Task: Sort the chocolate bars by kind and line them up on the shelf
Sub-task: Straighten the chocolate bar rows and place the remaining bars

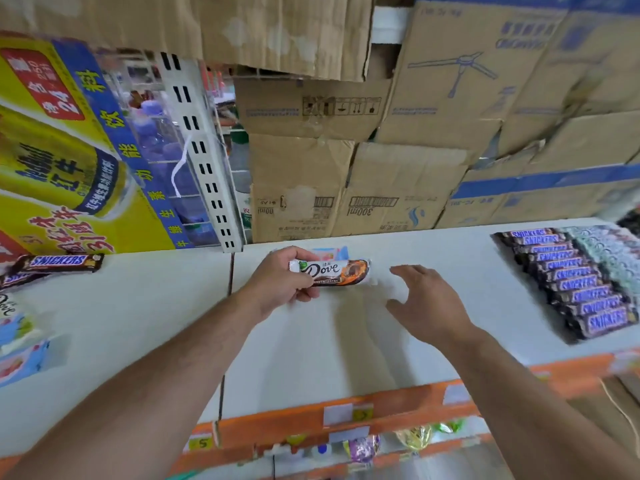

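Left hand (280, 280) grips Dove bar (334, 271); right hand (427, 303) beside.

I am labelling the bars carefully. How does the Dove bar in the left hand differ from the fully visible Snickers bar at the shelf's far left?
The Dove bar has a white wrapper turning brown and orange at one end; the Snickers bar is dark brown with blue and white lettering. The left hand grips the Dove bar; the Snickers bar lies on the shelf, untouched. Both are long and lie roughly sideways.
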